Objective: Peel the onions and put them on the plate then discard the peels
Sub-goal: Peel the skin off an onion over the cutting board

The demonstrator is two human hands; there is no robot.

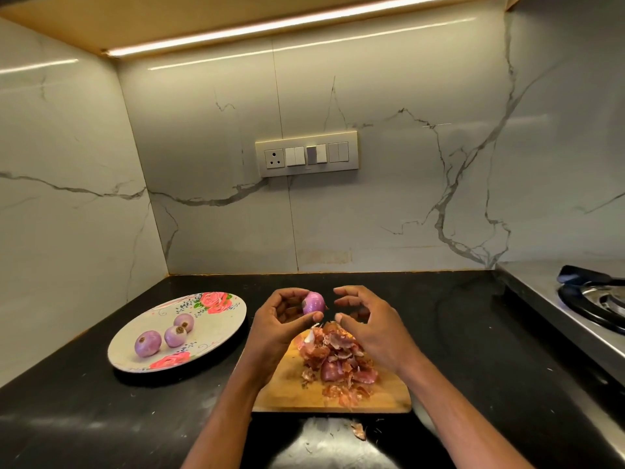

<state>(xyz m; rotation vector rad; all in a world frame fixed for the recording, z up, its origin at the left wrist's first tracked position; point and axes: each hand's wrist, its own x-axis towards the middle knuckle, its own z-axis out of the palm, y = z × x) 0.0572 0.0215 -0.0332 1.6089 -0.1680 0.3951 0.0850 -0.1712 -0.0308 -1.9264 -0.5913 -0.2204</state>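
left hand point(282, 319) pinching onion point(314, 303), right hand point(367, 321) loose

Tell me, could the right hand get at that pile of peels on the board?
Probably yes: the right hand hovers open just above the peels on the cutting board, holding nothing, with nothing between them.

Four onions point(313, 303), one plate point(216, 328), one cutting board point(287, 384).

the left hand point(284, 316) pinches a peeled onion point(314, 303) above the board point(287, 384); the right hand point(368, 323) hovers beside it with loose fingers. peels point(338, 360) heap below; three onions point(165, 335) sit on the plate point(216, 333), left.
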